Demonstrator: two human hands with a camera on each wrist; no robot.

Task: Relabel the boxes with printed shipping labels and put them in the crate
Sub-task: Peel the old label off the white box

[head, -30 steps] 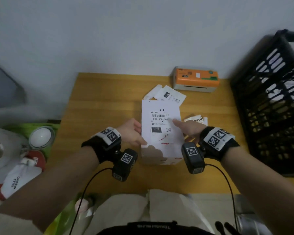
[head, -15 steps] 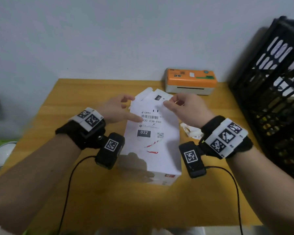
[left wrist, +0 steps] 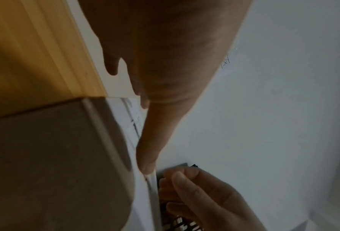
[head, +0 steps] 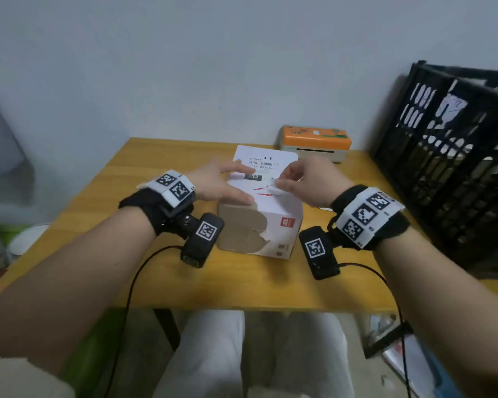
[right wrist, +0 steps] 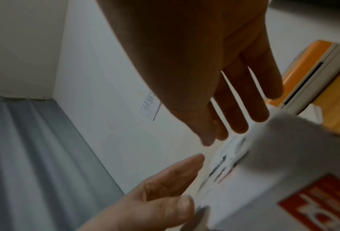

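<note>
Soft even light; dim, blurred wrist views

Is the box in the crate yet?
Not yet. The box stands on the table, under both hands; the crate sits apart.

The box [head: 259, 216] stands mid-counter [head: 161, 271] and blocks the centre, with the left hand [head: 216, 185] laid on its top near the left edge and the right hand [head: 305, 179] over its right part. Bare wood lies open in front of the box and along its left side. Behind it, the orange printer [head: 316, 142] sits against the wall, leaving only a narrow strip. To the right, the black crate [head: 449, 168] walls off the counter's edge; a gap of wood runs between box and crate.
</note>
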